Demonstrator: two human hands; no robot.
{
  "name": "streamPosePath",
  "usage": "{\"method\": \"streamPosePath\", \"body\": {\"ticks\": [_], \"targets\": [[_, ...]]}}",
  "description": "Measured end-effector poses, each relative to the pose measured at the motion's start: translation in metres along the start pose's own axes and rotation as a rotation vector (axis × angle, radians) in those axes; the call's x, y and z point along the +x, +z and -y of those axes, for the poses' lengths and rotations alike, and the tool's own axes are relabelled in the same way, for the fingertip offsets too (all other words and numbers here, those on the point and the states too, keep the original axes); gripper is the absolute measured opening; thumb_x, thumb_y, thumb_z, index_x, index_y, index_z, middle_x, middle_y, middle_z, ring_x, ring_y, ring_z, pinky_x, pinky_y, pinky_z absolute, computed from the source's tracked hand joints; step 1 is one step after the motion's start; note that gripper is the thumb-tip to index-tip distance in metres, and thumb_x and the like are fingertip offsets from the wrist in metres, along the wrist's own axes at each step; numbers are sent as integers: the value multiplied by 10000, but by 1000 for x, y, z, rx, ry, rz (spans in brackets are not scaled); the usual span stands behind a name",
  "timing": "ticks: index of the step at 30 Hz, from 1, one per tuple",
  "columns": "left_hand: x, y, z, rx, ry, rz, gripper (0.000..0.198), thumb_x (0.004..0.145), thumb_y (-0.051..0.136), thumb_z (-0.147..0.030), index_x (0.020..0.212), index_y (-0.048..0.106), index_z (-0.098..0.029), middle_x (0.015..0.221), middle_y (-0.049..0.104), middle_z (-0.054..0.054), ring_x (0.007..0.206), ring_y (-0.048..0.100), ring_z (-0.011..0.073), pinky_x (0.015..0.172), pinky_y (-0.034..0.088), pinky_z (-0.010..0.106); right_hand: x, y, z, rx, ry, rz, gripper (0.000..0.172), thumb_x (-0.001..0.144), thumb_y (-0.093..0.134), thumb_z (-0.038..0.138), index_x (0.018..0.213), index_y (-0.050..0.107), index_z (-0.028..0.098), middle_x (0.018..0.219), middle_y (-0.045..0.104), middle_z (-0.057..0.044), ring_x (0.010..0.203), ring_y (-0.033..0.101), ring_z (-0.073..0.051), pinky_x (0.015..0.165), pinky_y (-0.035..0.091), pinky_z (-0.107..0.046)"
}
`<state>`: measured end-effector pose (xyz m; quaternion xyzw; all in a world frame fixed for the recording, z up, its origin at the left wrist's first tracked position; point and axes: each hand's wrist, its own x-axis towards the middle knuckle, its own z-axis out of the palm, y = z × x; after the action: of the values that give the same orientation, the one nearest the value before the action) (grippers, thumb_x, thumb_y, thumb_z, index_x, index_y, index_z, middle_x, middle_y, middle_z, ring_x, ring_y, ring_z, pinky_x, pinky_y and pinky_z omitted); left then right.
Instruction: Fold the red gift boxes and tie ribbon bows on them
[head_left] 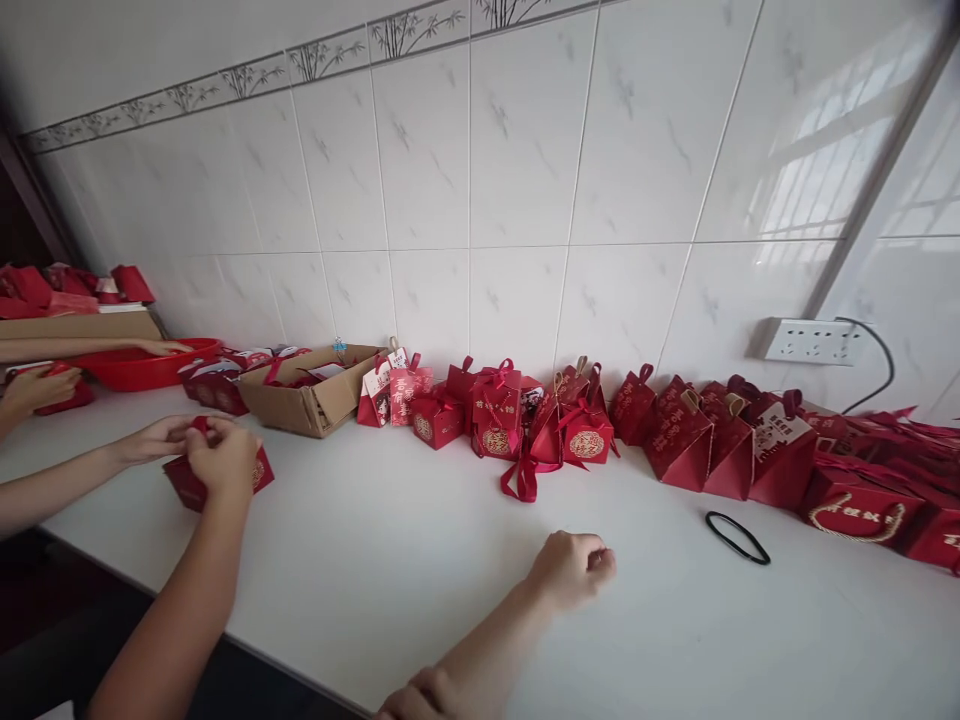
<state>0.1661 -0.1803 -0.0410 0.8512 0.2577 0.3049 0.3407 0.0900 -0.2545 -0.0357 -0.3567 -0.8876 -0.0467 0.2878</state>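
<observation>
My left hand (574, 572) hangs over the white table with its fingers curled into a loose fist. Nothing shows inside it. Low at the bottom edge, my right hand (420, 696) rests bent fingers against my left forearm; most of it is cut off by the frame. To the right of the fist lies a black elastic band (737, 538), apart from it. Beyond the hands stand red gift boxes (499, 412) with gold print and ribbon ties. One loose red ribbon (520, 480) trails onto the table in front of them.
At left, a co-worker's hands (221, 455) hold a red box (262, 472). Farther left, another person's hand (161, 347) reaches into a red basin (124, 372). A cardboard box (300, 408), more red boxes (679, 440) and a wall socket strip (814, 342) line the back.
</observation>
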Motion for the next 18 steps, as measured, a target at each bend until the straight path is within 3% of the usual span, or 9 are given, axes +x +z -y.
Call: {"method": "streamPosePath", "body": {"ticks": [3,5,8,10,15,18], "targets": [[1,-17,12,-46,3,-159,124,860,475,-271,906,591,-271,704,643,-4,580,619,152,570,494,256,5,-1,-11,39,-8,40,427,949,258,472,1109,637,358,954,694,27,1051,626,-185,878,493,-376],[4,-32,26,-53,-25,-348,264,854,485,-261,1114,530,-261,915,656,47,699,633,169,705,520,296,-1,1,-22,54,-12,51,408,888,414,524,1075,658,255,945,710,-53,983,647,-223,878,515,-379],[11,-53,54,-45,-123,-658,376,853,427,-189,1228,406,-202,1041,571,103,892,600,190,861,494,363,-14,-7,-40,130,-37,68,461,890,462,450,1215,572,141,1185,647,-125,1158,567,-245,1046,422,-396],[18,-62,73,-43,-193,-792,434,816,454,-146,1236,356,-184,1095,512,118,1004,562,204,919,471,392,-25,-22,-55,200,-32,83,427,915,442,346,1276,505,125,1302,572,-127,1268,475,-223,1121,335,-391],[36,-77,112,-48,-390,-951,517,739,533,-88,1211,334,-156,1199,404,165,1221,444,298,1051,361,506,-70,-61,-100,185,208,16,256,898,413,180,1099,565,133,1183,611,-165,1170,553,-233,950,508,-383],[46,-89,126,-31,-451,-977,558,733,563,-74,1225,301,-103,1252,363,212,1299,365,330,1103,296,490,-98,-71,-120,193,366,-32,240,917,340,150,1011,559,176,1110,617,-141,1024,631,-204,802,572,-341]]}}
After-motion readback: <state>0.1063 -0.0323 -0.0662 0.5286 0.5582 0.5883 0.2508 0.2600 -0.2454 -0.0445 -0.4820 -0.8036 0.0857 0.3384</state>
